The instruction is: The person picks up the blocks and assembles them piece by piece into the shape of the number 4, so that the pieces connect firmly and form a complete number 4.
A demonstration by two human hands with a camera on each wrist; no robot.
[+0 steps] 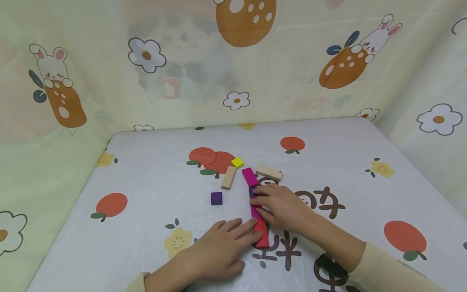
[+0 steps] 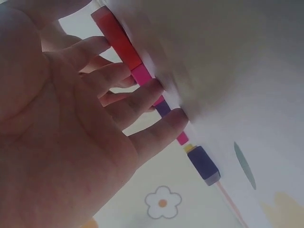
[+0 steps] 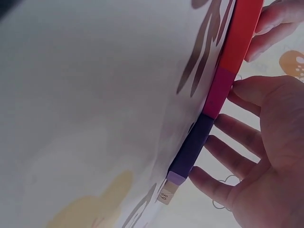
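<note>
A row of wooden blocks runs down the middle of the table. At its near end lies a red block (image 1: 262, 236), touched by fingertips of my left hand (image 1: 222, 245), whose fingers are stretched out. Beyond the red block comes a magenta block (image 3: 222, 90), then a purple block (image 3: 192, 148). My right hand (image 1: 282, 206) comes from the right and touches the magenta and purple blocks with its fingertips. Another magenta block (image 1: 249, 177) lies at the row's far end, slightly angled. Fingers partly cover the row in the head view.
Left of the row are a purple cube (image 1: 216, 198) and a plain wood block (image 1: 228, 177). A yellow block (image 1: 237, 163) lies farther back. A second plain wood block (image 1: 269, 172) rests to the right. A patterned cloth (image 1: 182, 109) hangs behind the table.
</note>
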